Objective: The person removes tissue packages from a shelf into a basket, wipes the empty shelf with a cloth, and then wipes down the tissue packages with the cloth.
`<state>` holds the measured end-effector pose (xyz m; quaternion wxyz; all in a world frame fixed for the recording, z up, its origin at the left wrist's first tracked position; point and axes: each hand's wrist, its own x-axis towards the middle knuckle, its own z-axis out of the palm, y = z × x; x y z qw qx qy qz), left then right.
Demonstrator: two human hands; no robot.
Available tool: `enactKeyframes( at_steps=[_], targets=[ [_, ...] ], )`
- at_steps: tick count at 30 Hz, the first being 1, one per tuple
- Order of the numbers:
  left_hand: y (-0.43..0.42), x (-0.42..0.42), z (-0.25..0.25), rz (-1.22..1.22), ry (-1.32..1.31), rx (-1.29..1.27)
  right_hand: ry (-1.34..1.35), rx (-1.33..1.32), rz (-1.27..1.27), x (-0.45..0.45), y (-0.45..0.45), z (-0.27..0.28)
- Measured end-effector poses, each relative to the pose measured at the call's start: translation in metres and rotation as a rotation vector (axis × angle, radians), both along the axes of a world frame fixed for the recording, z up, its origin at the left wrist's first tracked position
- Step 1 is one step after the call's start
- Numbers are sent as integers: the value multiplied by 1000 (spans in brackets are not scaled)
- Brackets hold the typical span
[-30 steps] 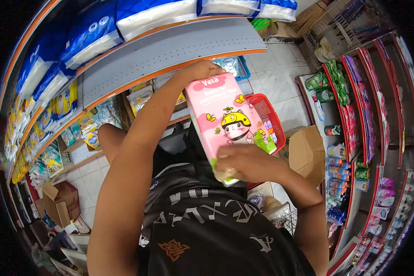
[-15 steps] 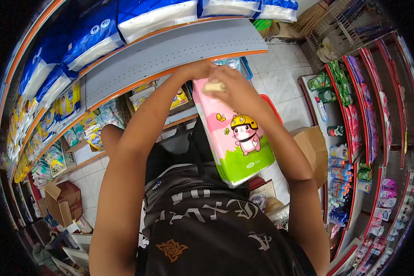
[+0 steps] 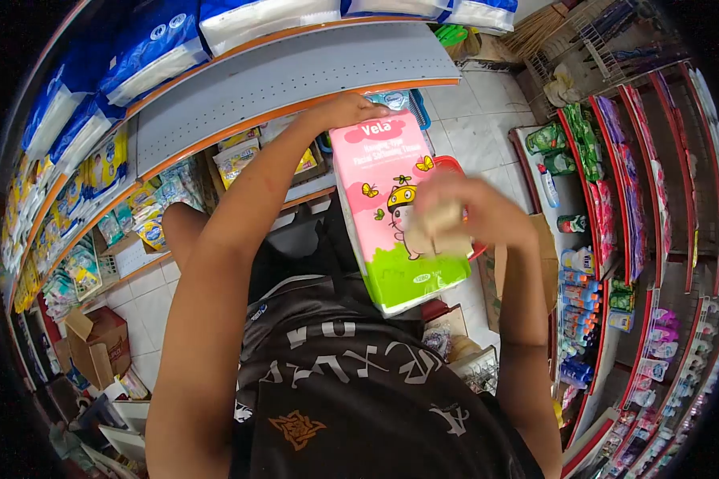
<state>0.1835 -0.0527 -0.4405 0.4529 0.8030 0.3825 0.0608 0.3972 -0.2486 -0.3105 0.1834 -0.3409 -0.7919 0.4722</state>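
A pink and green Vela tissue pack (image 3: 375, 172) with a cartoon cat stands tilted in front of my body. My left hand (image 3: 355, 112) grips its top end, fingers wrapped over the edge. Over the right side of the pack's front is my right hand (image 3: 463, 211), blurred by motion, closed round a pale, cream-coloured cloth that hides part of the cat.
A grey perforated shelf (image 3: 295, 76) with an orange edge runs ahead, below blue and white packs (image 3: 268, 20). Behind the pack is a red basket (image 3: 449, 165). Cardboard boxes (image 3: 96, 347) stand at both sides. Red-edged product shelves (image 3: 595, 191) line the right.
My right hand with the cloth went from the pack's lower end up to its top, then back down to the middle right. My left hand stays at the top.
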Motion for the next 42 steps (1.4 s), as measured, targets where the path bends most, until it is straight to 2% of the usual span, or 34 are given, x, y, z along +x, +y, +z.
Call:
enactKeyframes(
  at_steps=[2,4,6,8,11,13,14,15,17,19,22,24,26,28,30,33,35,36,40,42],
  targets=[
    [3,0,1,-48,11,49,-64,100,-329,-12,31,-11],
    [4,0,2,-120,-92,37,-42,323,-347,-26,61,-22],
    [6,-2,-4,-50,-8,58,-23,350,-370,-36,88,-41],
    [19,-7,-36,-32,-78,130,-4,365,-380,-41,93,-59],
    [1,-11,-16,71,-112,13,-79,528,-159,-47,68,-67],
    [0,-14,-19,101,-134,-32,-221,508,-105,-50,21,-44],
    [0,-15,-23,126,-156,-67,-208,426,-94,-47,-3,-35],
    [5,-15,-32,128,-150,-66,-83,259,-25,-32,-24,-37],
    [1,-15,-22,145,-96,-90,-150,24,106,-10,-63,-19],
    [-1,-12,-13,140,-33,-64,-87,-190,135,18,-87,-16],
    [3,-6,-8,37,37,-14,-38,-303,102,54,-81,-2],
    [15,5,-10,-31,95,69,97,-85,-98,63,-64,2],
    [24,14,-8,-88,156,152,45,77,-398,57,-31,1],
    [28,31,0,-217,354,256,141,229,-484,42,19,-14],
    [33,33,2,-269,413,280,115,397,-496,12,61,-31],
    [25,19,-7,-172,127,134,119,425,-456,-15,94,-56],
    [34,-1,-28,-159,44,150,6,512,-182,-19,102,-72],
    [36,-7,-36,-140,-37,159,5,510,-178,-20,94,-70],
    [24,-15,-39,-21,-85,74,-87,394,-38,-13,7,-53],
    [16,-16,-27,2,-58,91,67,121,-53,5,-40,-54]
  ],
)
